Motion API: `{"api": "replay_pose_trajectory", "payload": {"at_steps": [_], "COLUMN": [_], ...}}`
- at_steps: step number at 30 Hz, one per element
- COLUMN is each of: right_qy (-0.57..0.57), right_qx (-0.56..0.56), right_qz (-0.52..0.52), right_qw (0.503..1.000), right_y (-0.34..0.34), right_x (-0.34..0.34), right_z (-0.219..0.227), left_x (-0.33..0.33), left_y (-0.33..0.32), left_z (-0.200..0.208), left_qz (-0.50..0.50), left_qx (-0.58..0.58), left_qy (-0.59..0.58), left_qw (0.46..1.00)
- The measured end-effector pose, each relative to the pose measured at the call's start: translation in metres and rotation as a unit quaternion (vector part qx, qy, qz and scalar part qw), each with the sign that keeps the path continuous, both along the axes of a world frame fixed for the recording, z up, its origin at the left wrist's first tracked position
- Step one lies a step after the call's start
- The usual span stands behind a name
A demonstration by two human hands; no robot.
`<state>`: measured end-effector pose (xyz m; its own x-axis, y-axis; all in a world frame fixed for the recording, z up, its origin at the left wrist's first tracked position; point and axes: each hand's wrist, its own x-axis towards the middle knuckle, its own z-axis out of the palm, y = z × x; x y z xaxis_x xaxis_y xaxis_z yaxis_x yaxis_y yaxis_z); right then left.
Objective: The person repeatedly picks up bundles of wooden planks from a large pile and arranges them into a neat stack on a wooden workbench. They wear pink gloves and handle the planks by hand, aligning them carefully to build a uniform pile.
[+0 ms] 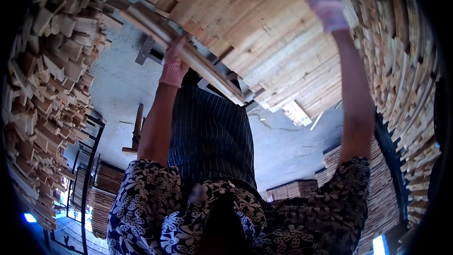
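Planks (278, 33): matt wd; strips (212, 73): smooth wd; gloves (327, 12): cloth.

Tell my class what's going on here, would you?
A person's gloved left hand holds long wooden strips, slanting beside some boards laid edge to edge. The gloved right hand is at the boards' far right side; whether it touches them is unclear. Stacked wood rises on both sides.

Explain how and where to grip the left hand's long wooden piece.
Probably grip the long wooden piece near mid-length, from its left: it is narrow, extends both ways past the left hand, and the board panel lies to its right.
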<state>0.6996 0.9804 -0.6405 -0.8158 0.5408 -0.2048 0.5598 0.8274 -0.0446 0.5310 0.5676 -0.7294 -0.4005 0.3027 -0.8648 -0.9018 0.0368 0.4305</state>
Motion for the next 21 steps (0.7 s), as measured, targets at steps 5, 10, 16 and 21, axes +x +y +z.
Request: {"api": "replay_pose_trajectory", "payload": {"at_steps": [5,10,16,21], "right_qy": [-0.021,-0.034,-0.023,0.010], "right_qx": [0.016,-0.211,-0.228,-0.245], "right_qz": [-0.248,-0.654,-0.631,-0.311], "right_qw": [0.968,0.726,0.741,0.918], "right_y": [-0.123,-0.191,-0.184,-0.263], "right_x": [0.188,0.270,0.281,0.229], "right_z": [-0.012,-0.043,-0.052,0.001], "left_x": [0.075,0.180,0.193,0.170], "left_y": [-0.091,-0.109,-0.037,-0.087], "left_z": [0.006,-0.009,-0.010,0.027], "left_qz": [-0.031,-0.003,-0.011,0.008], "left_qx": [0.023,0.058,0.046,0.120], "left_qy": [-0.140,-0.237,-0.302,-0.280], "left_qw": [0.989,0.970,0.952,0.952]}}
